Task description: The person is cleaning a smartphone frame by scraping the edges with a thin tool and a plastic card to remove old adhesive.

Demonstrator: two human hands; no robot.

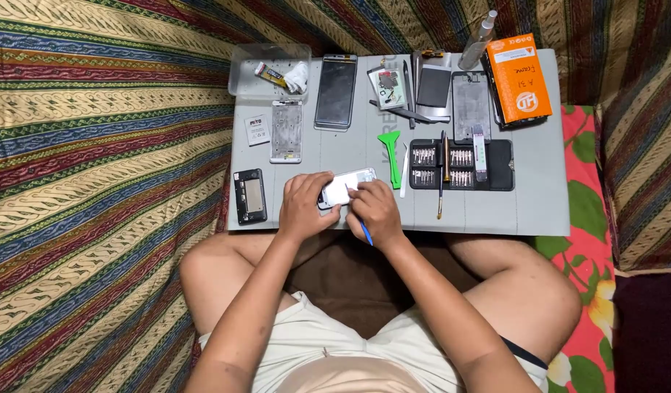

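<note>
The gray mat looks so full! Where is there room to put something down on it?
The gray mat is bare along its right side, between the bit case and the right edge, below the orange box. A smaller bare patch lies between the metal frame and the green pry tool. The back row and the spot around both hands are crowded.

Both my forearms reach forward from my crossed bare legs and converge at the near edge of the desk. My left hand lies palm down, fingers curled in a grip. My right hand is closed, pinching, knuckles up, just beside it.
</note>
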